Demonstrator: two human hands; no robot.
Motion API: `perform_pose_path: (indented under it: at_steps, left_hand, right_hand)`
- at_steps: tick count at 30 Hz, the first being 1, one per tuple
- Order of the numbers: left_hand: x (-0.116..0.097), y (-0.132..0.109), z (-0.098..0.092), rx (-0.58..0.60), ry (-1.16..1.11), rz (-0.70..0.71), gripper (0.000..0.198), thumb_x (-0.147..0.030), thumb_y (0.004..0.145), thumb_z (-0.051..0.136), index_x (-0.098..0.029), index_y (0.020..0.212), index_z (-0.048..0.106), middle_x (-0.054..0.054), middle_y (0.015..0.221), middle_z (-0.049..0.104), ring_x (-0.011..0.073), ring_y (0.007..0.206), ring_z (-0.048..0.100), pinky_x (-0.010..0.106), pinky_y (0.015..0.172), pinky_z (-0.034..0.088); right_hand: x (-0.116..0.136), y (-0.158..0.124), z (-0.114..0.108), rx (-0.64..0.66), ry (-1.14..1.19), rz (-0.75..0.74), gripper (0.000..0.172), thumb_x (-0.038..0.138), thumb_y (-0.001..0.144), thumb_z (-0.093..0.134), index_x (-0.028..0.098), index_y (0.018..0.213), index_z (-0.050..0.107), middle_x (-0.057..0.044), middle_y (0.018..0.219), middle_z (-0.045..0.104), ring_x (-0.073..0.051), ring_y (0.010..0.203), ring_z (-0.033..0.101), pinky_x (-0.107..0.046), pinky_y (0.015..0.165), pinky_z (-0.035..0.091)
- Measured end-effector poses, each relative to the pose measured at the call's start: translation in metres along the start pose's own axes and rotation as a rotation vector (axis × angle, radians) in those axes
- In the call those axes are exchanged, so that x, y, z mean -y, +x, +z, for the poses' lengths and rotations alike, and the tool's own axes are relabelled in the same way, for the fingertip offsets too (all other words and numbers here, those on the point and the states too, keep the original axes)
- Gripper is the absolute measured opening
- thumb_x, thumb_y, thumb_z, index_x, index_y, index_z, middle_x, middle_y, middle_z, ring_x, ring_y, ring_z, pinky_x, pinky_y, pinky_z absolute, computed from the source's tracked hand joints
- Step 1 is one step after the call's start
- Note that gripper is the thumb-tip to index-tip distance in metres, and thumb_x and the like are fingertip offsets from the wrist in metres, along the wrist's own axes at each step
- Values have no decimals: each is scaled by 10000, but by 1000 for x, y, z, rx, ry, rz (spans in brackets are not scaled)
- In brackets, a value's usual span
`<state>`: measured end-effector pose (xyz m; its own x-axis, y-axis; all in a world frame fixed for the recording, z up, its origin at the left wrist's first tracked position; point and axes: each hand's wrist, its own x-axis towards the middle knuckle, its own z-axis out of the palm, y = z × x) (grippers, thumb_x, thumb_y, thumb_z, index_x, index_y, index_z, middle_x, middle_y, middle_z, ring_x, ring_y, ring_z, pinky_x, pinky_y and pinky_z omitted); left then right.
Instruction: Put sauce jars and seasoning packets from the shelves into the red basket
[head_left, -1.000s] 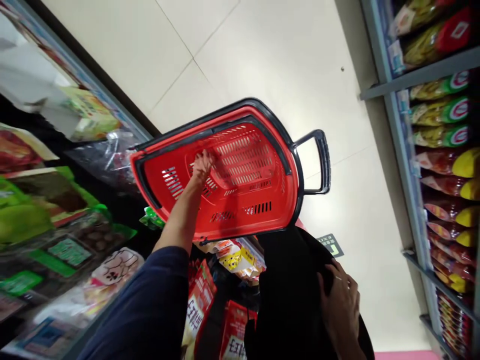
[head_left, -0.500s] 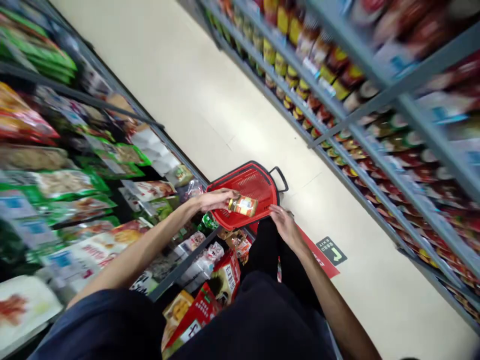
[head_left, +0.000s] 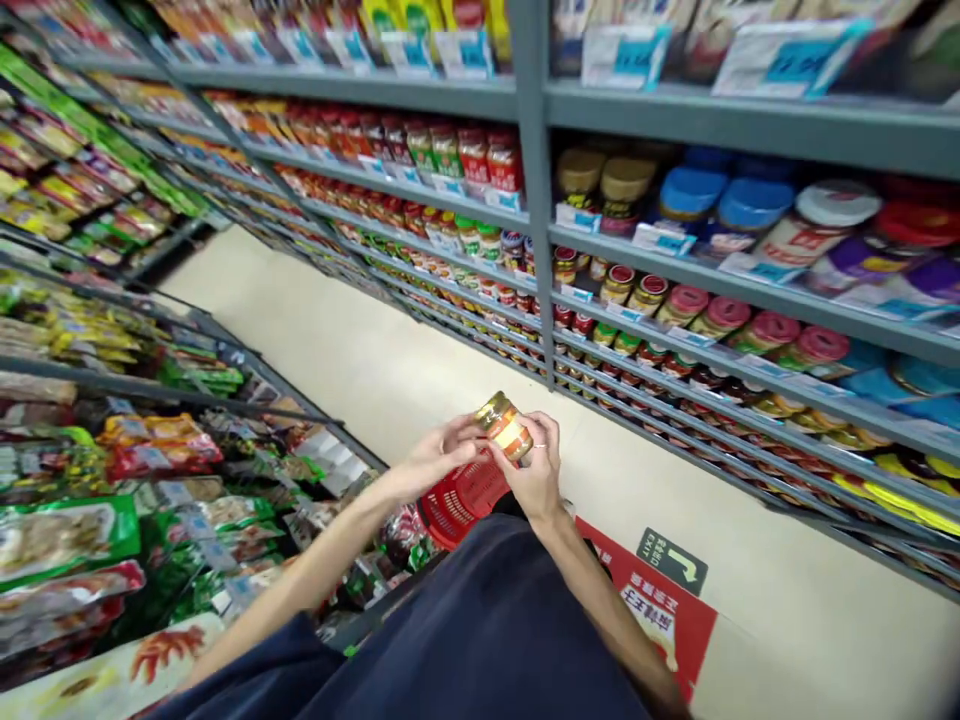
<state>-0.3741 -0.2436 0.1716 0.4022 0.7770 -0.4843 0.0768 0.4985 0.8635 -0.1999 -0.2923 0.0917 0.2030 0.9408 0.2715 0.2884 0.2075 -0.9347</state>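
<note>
Fingers (head_left: 459, 436) of my left hand (head_left: 439, 460) and right hand (head_left: 536, 470) are closed round a jar (head_left: 508, 428), held up above the red basket (head_left: 461, 500). Step looks like checking the label - freeing one hand would call for a firmer hold with the other. Cream floor (head_left: 360, 350); jar shelves (head_left: 675, 250) right, packet shelves (head_left: 112, 450) left.

On the right of the aisle I saw a grey shelf rack (head_left: 536, 250). Its boards were lined with red-lidded jars (head_left: 757, 328) and, one board up, blue-lidded tubs (head_left: 712, 200). On the left stood lower shelves (head_left: 150, 385) packed with bagged goods (head_left: 60, 530), mostly green and yellow. A cream floor (head_left: 337, 340) ran between them. A red floor sticker (head_left: 667, 630) lay on it, with a dark exit sign (head_left: 673, 560) touching its upper edge. A red plastic basket (head_left: 457, 505) sat low by the left shelves.
</note>
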Motion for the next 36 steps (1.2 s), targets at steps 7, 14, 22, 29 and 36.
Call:
perform_pose_path:
  at_steps: [7,14,22,29,36]
  left_hand:
    - [-6,46,29,-9,-286,98,501,-467,745,868,-214,1154,729,85,1145,750,237,1039,719,363,977,552]
    - [-35,80,4,71,-231,144,554,-531,774,827,-133,1148,739,136,1162,763,254,1040,718,352,924,550]
    - [-19,109,-22,196,-98,214,551,-449,784,835,-169,1242,708,119,1256,740,273,1191,671,375,1059,496]
    - [-30,157,-19,364,227,463,542,-369,839,771,-174,1330,651,111,1328,704,255,1128,689,355,984,534]
    - [-66,241,-7,351,471,709,614,-372,839,763,-155,1388,595,135,1330,697,284,1173,672,398,1049,505]
  right_hand:
    - [10,15,-25,-81,82,-78,719,330,845,762,340,1477,420,-115,1358,549,-323,1317,548,-552,1143,480]
    - [25,48,-20,-62,315,176,542,364,886,741,271,1384,546,-101,1399,597,-252,1272,605,-459,1120,512]
    - [17,46,8,-111,374,335,459,381,867,771,306,1289,607,-64,1357,647,-236,1266,616,-440,1108,516]
    - [11,112,-36,11,34,191,528,453,931,681,337,1430,553,-83,1484,567,-262,1304,600,-489,1129,491]
    - [-8,201,-71,223,-365,-6,599,480,832,790,259,1359,610,-115,1357,664,-309,1267,628,-516,1105,511]
